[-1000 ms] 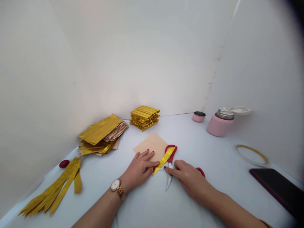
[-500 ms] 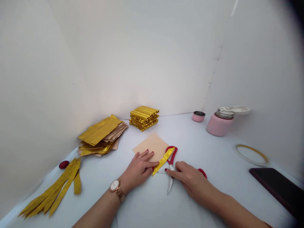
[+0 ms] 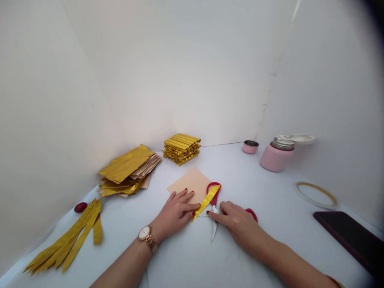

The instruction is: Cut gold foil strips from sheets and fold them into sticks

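My left hand (image 3: 175, 212) lies flat with fingers apart on a square tan paper sheet (image 3: 192, 180). Its index finger and thumb touch a yellow-gold strip (image 3: 207, 202) along the sheet's right edge. My right hand (image 3: 235, 220) is closed over the middle of a pair of red-handled scissors (image 3: 214, 200), index finger stretched along a blade and the others curled. The scissors are spread wide on the table: one blade points toward me, the other points left beside the strip's lower end. One red handle loop lies partly under the strip; the other shows beyond my right hand.
At the left are a stack of gold and tan sheets (image 3: 127, 166), fanned gold strips (image 3: 69, 236) and a dark red oval object (image 3: 81, 207). Rolled gold tubes (image 3: 182, 149) stand behind. Rightward are a pink cup (image 3: 250, 147), pink bottle (image 3: 276, 158), tape roll (image 3: 318, 193) and phone (image 3: 345, 236).
My right hand and the scissors have shifted slightly left and away from me, toward the paper. My left hand stays in place on the sheet.
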Action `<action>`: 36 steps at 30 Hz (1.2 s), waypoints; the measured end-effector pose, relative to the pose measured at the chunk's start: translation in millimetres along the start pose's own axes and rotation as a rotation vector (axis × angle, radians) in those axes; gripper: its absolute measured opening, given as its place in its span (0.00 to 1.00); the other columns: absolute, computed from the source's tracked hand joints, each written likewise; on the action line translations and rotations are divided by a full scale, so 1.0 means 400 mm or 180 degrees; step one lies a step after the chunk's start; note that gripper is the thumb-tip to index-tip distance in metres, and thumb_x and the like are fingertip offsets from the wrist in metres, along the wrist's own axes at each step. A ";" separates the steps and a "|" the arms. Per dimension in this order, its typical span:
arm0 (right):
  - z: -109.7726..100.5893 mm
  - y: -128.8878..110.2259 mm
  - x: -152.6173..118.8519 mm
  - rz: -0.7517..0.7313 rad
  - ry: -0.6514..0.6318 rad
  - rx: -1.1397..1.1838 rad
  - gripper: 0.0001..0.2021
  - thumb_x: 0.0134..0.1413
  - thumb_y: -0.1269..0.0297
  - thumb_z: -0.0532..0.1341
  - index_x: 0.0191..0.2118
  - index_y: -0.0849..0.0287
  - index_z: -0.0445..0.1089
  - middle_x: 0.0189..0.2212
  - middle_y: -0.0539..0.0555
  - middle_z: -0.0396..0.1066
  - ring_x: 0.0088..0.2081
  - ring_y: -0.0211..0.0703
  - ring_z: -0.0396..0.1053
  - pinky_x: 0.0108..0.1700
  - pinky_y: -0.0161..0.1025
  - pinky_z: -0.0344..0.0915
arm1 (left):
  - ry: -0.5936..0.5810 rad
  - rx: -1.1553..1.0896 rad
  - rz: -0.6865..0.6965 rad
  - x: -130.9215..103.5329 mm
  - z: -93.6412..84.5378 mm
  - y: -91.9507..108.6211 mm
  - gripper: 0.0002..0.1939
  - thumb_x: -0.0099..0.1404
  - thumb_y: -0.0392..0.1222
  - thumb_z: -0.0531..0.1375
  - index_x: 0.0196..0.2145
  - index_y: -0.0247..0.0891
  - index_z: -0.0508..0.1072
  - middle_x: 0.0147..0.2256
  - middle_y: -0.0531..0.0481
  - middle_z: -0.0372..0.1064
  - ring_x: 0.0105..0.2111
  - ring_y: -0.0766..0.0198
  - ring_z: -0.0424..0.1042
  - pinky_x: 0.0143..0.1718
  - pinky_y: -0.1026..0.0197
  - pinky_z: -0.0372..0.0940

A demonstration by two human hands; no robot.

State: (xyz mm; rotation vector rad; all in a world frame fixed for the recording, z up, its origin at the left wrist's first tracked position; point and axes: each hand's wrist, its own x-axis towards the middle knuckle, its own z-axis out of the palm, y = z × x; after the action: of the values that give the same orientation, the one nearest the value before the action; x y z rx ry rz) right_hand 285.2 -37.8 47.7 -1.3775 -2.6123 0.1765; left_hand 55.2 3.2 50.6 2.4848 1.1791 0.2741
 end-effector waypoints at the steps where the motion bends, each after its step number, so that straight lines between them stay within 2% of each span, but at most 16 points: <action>1: 0.000 0.000 0.000 -0.0016 0.0020 0.0026 0.18 0.58 0.74 0.51 0.51 0.49 0.64 0.31 0.53 0.62 0.33 0.43 0.59 0.32 0.36 0.55 | -0.0004 -0.0008 -0.0001 0.000 0.000 -0.001 0.22 0.62 0.36 0.52 0.52 0.55 0.64 0.60 0.54 0.49 0.61 0.55 0.43 0.57 0.43 0.40; 11: 0.001 0.019 -0.011 -0.0232 0.0097 0.0215 0.18 0.60 0.72 0.48 0.51 0.49 0.64 0.32 0.53 0.62 0.33 0.43 0.59 0.33 0.36 0.55 | -0.0030 -0.0060 -0.0016 0.003 -0.002 -0.002 0.20 0.63 0.38 0.51 0.52 0.55 0.64 0.60 0.55 0.50 0.61 0.55 0.43 0.57 0.43 0.40; 15: -0.002 0.017 -0.014 -0.0164 -0.0005 0.0221 0.18 0.60 0.72 0.48 0.52 0.49 0.64 0.33 0.54 0.62 0.34 0.43 0.58 0.34 0.37 0.56 | -0.0026 -0.0022 -0.0017 0.003 -0.002 0.000 0.21 0.64 0.38 0.51 0.52 0.55 0.64 0.60 0.54 0.49 0.61 0.56 0.43 0.57 0.43 0.40; 28: -0.001 -0.009 -0.003 -0.0135 0.0024 0.0160 0.20 0.58 0.76 0.48 0.52 0.50 0.63 0.32 0.54 0.62 0.33 0.44 0.58 0.32 0.36 0.54 | -0.0006 -0.0057 -0.0014 0.002 0.001 0.000 0.21 0.63 0.38 0.52 0.52 0.55 0.64 0.60 0.55 0.49 0.61 0.56 0.43 0.58 0.44 0.39; 36: 0.003 -0.007 -0.008 -0.0150 -0.0031 0.0083 0.19 0.59 0.74 0.51 0.53 0.49 0.62 0.33 0.54 0.62 0.34 0.44 0.60 0.33 0.36 0.55 | 0.0005 -0.0016 0.0012 0.003 0.000 -0.003 0.20 0.64 0.39 0.51 0.52 0.56 0.63 0.60 0.55 0.50 0.61 0.55 0.44 0.57 0.43 0.40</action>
State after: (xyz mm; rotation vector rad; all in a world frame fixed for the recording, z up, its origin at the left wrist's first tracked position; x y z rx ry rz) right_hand 284.4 -42.1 46.5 -1.3086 -2.6380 0.2104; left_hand 55.1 4.6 50.1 2.4831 1.1732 0.2797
